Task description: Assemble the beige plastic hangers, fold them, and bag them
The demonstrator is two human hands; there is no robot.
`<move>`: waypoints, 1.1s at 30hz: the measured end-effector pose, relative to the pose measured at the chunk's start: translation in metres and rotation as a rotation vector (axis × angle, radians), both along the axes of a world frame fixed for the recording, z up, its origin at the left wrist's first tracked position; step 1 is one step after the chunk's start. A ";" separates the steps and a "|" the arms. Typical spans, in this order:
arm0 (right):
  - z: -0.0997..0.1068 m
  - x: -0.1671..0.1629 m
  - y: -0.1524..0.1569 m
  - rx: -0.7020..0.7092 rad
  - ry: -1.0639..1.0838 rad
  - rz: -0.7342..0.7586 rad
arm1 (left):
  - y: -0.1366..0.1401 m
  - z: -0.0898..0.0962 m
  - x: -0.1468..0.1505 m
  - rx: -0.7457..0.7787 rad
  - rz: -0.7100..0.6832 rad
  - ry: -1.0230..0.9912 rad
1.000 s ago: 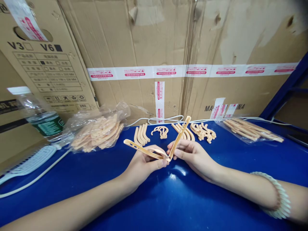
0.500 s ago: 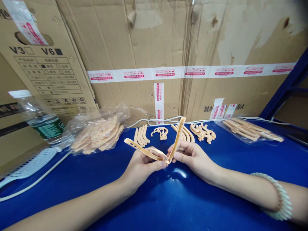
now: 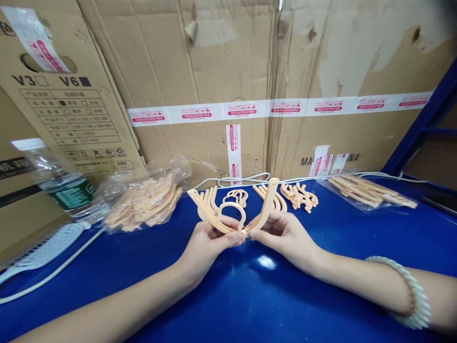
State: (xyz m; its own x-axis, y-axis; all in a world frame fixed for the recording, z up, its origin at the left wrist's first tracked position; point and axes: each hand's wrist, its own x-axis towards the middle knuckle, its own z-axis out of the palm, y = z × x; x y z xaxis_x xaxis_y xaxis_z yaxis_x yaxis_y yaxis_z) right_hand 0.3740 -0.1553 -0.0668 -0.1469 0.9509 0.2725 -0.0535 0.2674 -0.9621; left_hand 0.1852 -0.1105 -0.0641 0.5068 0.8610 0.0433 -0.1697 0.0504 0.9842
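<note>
Low over the blue table, my left hand (image 3: 210, 245) pinches a curved beige plastic hanger arm (image 3: 205, 209), which slants up to the left. Beside it a beige hanger hook (image 3: 233, 206) curves up from the middle. My right hand (image 3: 282, 238) is closed on a second hanger arm (image 3: 267, 205), rising to the right. The lower ends of both arms meet between my fingertips. My fingers partly cover that joint, so I cannot tell whether it is locked. Behind are more curved arms (image 3: 280, 202) and several loose hooks (image 3: 298, 195).
Left are a bag of beige parts (image 3: 146, 200), a water bottle (image 3: 67, 183) and a pale hairbrush (image 3: 53, 245). A bag of long pieces (image 3: 371, 190) lies back right. A white cable (image 3: 246, 179) runs along cardboard boxes (image 3: 200, 152) at the back.
Both arms have turned in my hands, so their broad faces show more than their slotted edges. The hook now stands up visibly between them. My hands stay in nearly the same place.
</note>
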 end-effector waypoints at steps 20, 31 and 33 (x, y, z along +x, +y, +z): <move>0.046 0.109 0.045 -0.046 -0.450 0.189 | 0.053 0.039 -0.038 0.082 -0.149 0.232; 0.063 0.084 0.025 0.216 -1.050 0.353 | 0.045 0.065 -0.052 0.783 -0.495 0.850; 0.068 0.081 0.018 0.237 -1.158 0.304 | 0.038 0.065 -0.049 0.928 -0.481 0.963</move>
State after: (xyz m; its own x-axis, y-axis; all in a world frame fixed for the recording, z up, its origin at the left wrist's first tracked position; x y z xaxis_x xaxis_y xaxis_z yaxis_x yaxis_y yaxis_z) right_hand 0.4553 -0.1372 0.0008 -0.6261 0.7797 -0.0047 0.7117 0.5691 -0.4118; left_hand 0.1359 -0.0725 0.0005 0.8925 0.4496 -0.0366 0.4236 -0.8073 0.4109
